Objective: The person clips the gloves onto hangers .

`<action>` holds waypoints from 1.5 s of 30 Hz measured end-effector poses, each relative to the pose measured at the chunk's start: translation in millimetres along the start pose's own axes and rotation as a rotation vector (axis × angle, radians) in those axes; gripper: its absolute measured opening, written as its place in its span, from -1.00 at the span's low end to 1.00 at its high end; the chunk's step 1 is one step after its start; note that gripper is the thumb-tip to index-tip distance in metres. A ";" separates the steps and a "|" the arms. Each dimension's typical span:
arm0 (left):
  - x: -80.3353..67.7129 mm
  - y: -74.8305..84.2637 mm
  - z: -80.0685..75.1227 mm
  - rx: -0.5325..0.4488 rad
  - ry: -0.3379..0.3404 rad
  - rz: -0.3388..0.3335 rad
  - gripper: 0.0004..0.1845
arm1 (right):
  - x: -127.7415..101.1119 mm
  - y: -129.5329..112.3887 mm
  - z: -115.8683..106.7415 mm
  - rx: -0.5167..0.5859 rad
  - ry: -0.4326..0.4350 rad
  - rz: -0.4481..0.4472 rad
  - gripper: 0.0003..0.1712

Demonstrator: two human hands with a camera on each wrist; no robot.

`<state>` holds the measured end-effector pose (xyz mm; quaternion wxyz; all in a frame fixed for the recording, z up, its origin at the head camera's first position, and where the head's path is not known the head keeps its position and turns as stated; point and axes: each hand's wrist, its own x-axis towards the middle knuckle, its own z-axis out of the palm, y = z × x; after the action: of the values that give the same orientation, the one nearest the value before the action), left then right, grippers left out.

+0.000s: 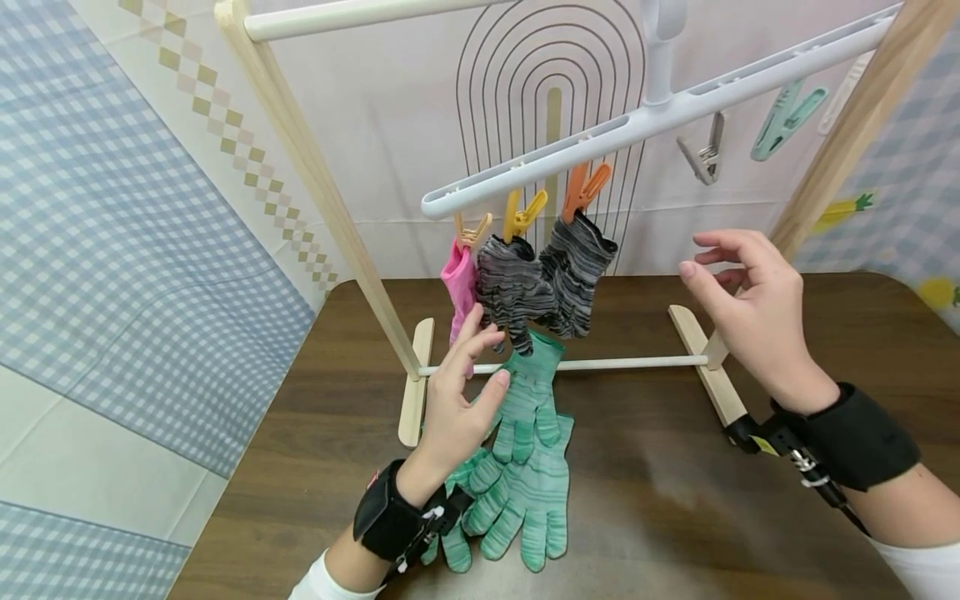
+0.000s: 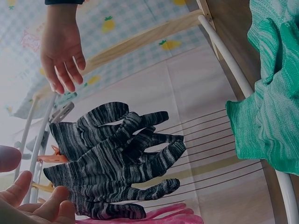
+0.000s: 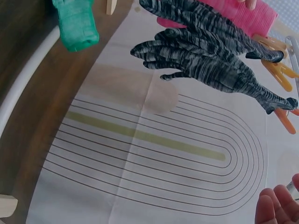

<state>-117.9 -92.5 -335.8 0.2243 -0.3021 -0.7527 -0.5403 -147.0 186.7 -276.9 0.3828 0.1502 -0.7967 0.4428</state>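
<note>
Two grey striped gloves (image 1: pixel 540 279) and a pink glove (image 1: pixel 459 283) hang by clips from a white hanger bar (image 1: pixel 645 117) on a wooden rack (image 1: pixel 330 200). My left hand (image 1: pixel 461 392) hovers open just below the pink glove and the left grey glove (image 2: pixel 112 158), holding nothing. My right hand (image 1: pixel 742 292) is raised open to the right of the gloves, fingers relaxed, below the bar. A pair of green gloves (image 1: pixel 525 467) lies on the brown table (image 1: pixel 660 492), one cuff over the rack's lower rod (image 1: pixel 630 363).
A grey clip (image 1: pixel 705 154) and a teal clip (image 1: pixel 787 117) hang free on the bar's right part. The rack's right leg (image 1: pixel 847 133) and foot (image 1: pixel 708 367) stand near my right wrist. A wall sheet with arch lines (image 3: pixel 154 154) is behind.
</note>
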 end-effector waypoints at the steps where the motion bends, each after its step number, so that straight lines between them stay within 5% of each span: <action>1: 0.0 0.2 -0.1 0.002 0.001 -0.001 -0.59 | 1.4 0.1 -0.3 -0.001 0.005 0.002 -0.67; 19: -0.7 -5.6 -0.6 -0.014 0.016 0.050 -0.61 | 28.6 -6.5 -4.7 -0.018 0.070 0.090 -0.53; 45: -0.9 -3.6 -2.8 -0.019 -0.011 0.027 -0.66 | 58.9 -11.6 2.0 -0.036 0.105 0.162 -0.42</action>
<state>-119.7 -96.2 -337.9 0.2245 -0.3173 -0.7447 -0.5426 -180.2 184.4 -226.9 0.3898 0.0549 -0.7929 0.4652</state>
